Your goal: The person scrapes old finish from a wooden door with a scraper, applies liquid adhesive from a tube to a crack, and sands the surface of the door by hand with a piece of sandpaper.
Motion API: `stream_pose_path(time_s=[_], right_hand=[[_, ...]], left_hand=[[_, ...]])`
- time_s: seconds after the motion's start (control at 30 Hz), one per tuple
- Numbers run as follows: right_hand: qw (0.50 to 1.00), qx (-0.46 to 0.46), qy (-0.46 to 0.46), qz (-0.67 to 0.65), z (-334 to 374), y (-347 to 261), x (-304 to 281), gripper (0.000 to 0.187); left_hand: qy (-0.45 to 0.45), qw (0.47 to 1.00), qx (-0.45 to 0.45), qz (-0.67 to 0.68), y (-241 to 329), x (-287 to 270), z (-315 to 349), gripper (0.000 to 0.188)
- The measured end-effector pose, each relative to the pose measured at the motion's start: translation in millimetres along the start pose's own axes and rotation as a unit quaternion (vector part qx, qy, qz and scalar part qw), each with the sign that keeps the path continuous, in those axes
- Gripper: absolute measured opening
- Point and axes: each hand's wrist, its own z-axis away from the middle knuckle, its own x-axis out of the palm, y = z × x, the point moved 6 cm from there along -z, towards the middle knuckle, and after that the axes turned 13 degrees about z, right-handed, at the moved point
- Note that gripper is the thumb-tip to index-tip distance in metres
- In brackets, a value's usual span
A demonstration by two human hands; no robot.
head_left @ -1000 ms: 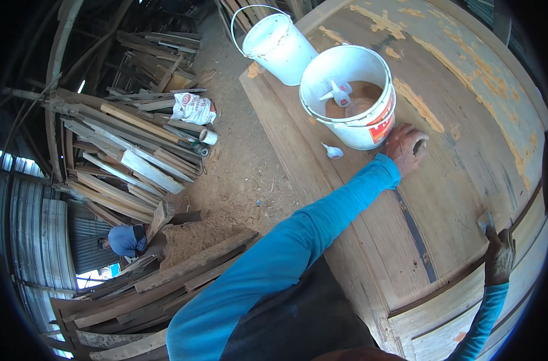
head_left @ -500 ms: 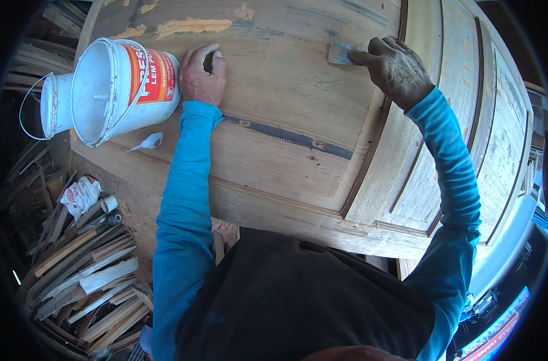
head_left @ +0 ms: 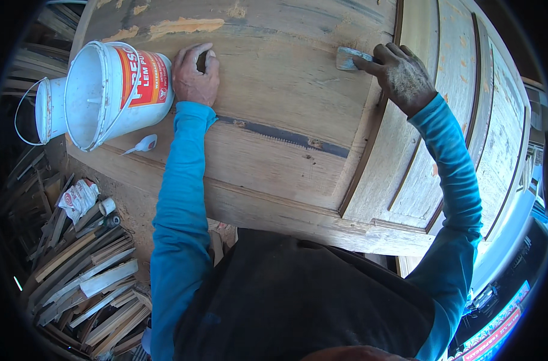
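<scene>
Scraper [head_left: 346, 59]: in my right hand, well to the right of the labelled bucket [head_left: 140, 113], its blade pointing back toward that bucket; I cannot tell how firmly the edge meets the wood.
Right hand [head_left: 401, 72]: pinching the scraper, one digit stretched along it, the other fingers bent, the back dusted pale.
Left hand [head_left: 194, 83]: loosely curled, thumb and fingers bowed around a dark gap, just to the right of the bucket's base; I cannot tell whether it touches the bucket or whether anything sits inside the curl.
Wooden panel [head_left: 274, 84]: under the bucket, running far out to its right, where raised mouldings cross it.
Orange streak [head_left: 186, 26]: beyond the bucket and to its right, smeared on the wood.
Dark strip [head_left: 280, 133]: right of the bucket, a little nearer me.
White nozzle [head_left: 144, 144]: lying just on my side of the bucket.
Smaller bucket [head_left: 56, 107]: white, wire-handled, directly left of the labelled bucket.
Wood offcuts [head_left: 108, 278]: heaped below the bucket, on my side.
</scene>
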Motion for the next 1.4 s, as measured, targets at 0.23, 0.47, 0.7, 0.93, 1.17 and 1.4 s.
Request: stream_pose_path(time_s=[0.23, 0.47, 0.7, 0.93, 1.17, 1.4], right_hand=[[1.0, 0.008, -0.005, 0.0, 2.7, 4.4, -1.4, 0.043], [0.999, 0.015, -0.019, 0.034, 22.7, 21.9, 11.9, 0.056], [1.0, 0.016, 0.002, 0.018, -1.4, 10.8, -0.5, 0.044], [0.998, 0.038, -0.009, 0.041, 24.9, 39.1, 8.3, 0.05], [0.998, 0.007, -0.021, 0.059, 23.1, 7.0, 1.3, 0.047], [0.998, 0.043, 0.001, 0.039, 30.1, 23.6, -0.9, 0.047]], left_hand=[[-0.003, 1.0, 0.0, -0.008, 1.1, -0.9, 0.0, 0.017], [0.002, 1.0, 0.001, -0.001, 0.3, -0.3, -0.4, 0.018], [0.001, 1.0, 0.009, -0.009, 0.6, -0.7, 0.8, 0.018], [0.005, 1.0, 0.014, -0.014, 1.0, 0.8, -1.0, 0.017], [0.006, 1.0, 0.01, -0.011, 1.1, -0.2, 3.6, 0.016], [0.002, 1.0, 0.007, -0.02, -2.5, -4.3, 4.5, 0.017]])
